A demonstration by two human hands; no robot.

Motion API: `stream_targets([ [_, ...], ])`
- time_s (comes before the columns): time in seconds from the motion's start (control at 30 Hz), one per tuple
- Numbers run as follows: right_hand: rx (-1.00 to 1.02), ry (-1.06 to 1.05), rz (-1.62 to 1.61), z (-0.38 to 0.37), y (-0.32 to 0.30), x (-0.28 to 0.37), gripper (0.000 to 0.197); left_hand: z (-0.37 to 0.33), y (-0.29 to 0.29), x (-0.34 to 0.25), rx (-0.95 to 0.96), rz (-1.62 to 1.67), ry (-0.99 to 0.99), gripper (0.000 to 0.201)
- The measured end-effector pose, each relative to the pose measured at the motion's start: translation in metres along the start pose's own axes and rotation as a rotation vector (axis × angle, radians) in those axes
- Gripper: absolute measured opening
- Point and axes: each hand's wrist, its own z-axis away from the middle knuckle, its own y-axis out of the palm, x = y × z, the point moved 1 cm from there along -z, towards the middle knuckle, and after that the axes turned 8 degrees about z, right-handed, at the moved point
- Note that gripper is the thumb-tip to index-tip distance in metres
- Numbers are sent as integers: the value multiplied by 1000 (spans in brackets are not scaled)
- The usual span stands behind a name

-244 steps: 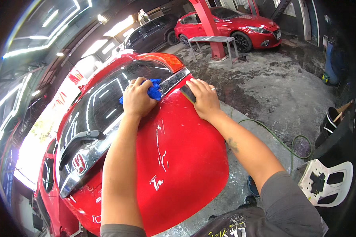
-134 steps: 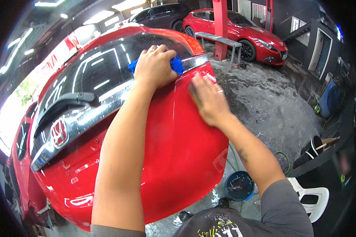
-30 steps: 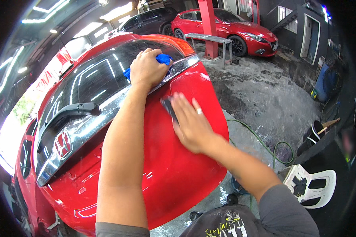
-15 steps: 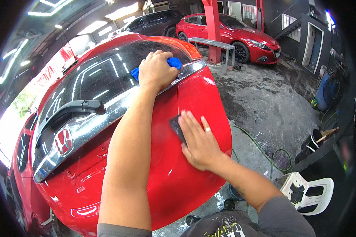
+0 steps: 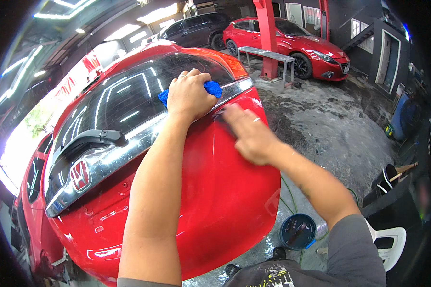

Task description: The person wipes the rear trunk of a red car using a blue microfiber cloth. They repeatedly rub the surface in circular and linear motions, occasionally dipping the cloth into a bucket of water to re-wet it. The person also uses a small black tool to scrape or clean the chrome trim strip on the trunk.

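At the red car's tailgate [image 5: 220, 201], my left hand [image 5: 190, 98] is closed around a crumpled blue cloth [image 5: 213, 89]. It rests by the lower edge of the dark rear window [image 5: 124, 95], over the chrome strip [image 5: 141, 143]. My right hand [image 5: 255, 136], blurred by motion and wearing a ring, presses a dark flat pad [image 5: 219, 117] on the red paint just below that strip. Most of the pad is hidden under the fingers. A black rear wiper arm [image 5: 98, 136] and a badge [image 5: 80, 175] sit left of my left forearm.
A round bucket [image 5: 314, 226] of dark liquid stands on the wet floor near my feet. Nearby are a green hose [image 5: 288, 190] and a white plastic chair [image 5: 396, 238]. Behind are a metal bench [image 5: 268, 54], a red post [image 5: 269, 43] and another red car [image 5: 333, 55].
My right hand has slid the dark pad up the panel toward the chrome strip. My left hand stays on the blue cloth. The view has shifted slightly, bringing the bucket fully into sight.
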Motion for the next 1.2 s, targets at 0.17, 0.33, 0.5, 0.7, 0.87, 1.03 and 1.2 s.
stream_targets([
  [0.17, 89, -20, 34, -2, -6, -19, 85, 3, -1, 1, 7, -38, 2, 41],
  [0.33, -4, 95, 4, 0, 8, -54, 82, -1, -1, -5, -5, -45, -1, 40],
  [0.5, 12, -72, -66, -10, -7, -8, 81, 1, 2, 3, 4, -52, 10, 40],
  [0.7, 72, 329, -272, 8, 10, -118, 61, 0, -4, -6, -15, -36, 9, 37],
  [0.87, -106, 349, -259, 18, 19, -91, 61, -1, 1, -3, -25, -61, 32, 37],
  [1.03, -12, 356, -64, 88, 28, -14, 66, 3, 1, 0, -24, -61, 20, 37],
  [1.2, 74, 374, -20, 112, 18, 14, 67, 5, -1, -2, 9, -75, 9, 36],
])
